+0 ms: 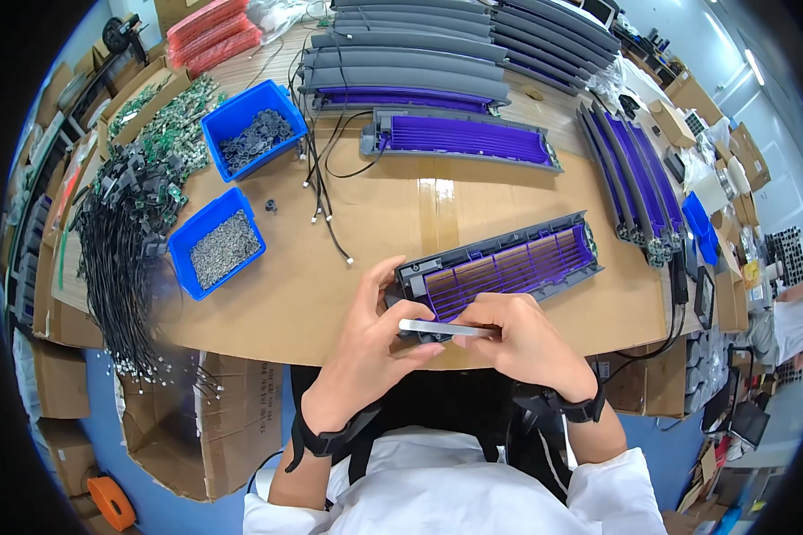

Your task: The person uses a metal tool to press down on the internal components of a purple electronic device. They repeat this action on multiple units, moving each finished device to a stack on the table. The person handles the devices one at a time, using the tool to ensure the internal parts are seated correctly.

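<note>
In front of me, a dark grey housing with a purple slatted grille (pixel 513 265) lies slanted on the cardboard, near its front edge. Over its nearer left end I hold a slim whitish bar (pixel 433 327), whose exact kind I cannot make out. My left hand (pixel 363 343) pinches the bar's left end between thumb and forefinger, while its other fingers reach along the housing's left end. My right hand (pixel 517 339) is closed around the bar's right end, its fingers curled. The palms hide part of the housing's near side.
Left of the housing are a blue bin of small metal screws (pixel 226 251), a blue bin of grey parts (pixel 257 138) and a bundle of black cables (pixel 125 276). Behind lies another purple-grilled housing (pixel 464 140), then stacked grey ones (pixel 410 62). More housings (pixel 633 178) stand at right.
</note>
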Motion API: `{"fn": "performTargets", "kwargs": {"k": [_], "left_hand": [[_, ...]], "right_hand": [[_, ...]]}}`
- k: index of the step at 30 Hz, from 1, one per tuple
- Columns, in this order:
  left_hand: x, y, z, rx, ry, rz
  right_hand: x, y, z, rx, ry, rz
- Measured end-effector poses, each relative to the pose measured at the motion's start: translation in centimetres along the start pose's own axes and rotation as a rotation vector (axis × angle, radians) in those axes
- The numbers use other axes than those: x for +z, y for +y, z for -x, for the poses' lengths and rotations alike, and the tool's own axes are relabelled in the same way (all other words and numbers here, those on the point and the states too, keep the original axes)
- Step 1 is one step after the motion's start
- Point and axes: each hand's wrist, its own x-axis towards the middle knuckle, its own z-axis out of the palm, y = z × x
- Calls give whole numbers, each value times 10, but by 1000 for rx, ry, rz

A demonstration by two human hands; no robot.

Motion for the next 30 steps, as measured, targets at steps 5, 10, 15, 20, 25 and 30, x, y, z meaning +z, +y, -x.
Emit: {"fn": "performTargets", "kwargs": {"k": [5, 10, 15, 20, 25, 30], "left_hand": [[-2, 0, -1, 59, -23, -85], [-4, 2, -4, 70, -45, -146], [-3, -1, -2, 80, -34, -165], [-5, 1, -2, 123, -22, -157], [-6, -3, -1, 120, -29, -162], [-7, -2, -1, 174, -46, -204]], "right_hand": [[1, 10, -8, -89, -37, 54], [-2, 3, -17, 62, -104, 31], [0, 1, -20, 91, -109, 83], [-2, 4, -19, -165, -73, 301], [-18, 12, -28, -370, -236, 323], [-14, 11, -27, -524, -249, 485]]}}
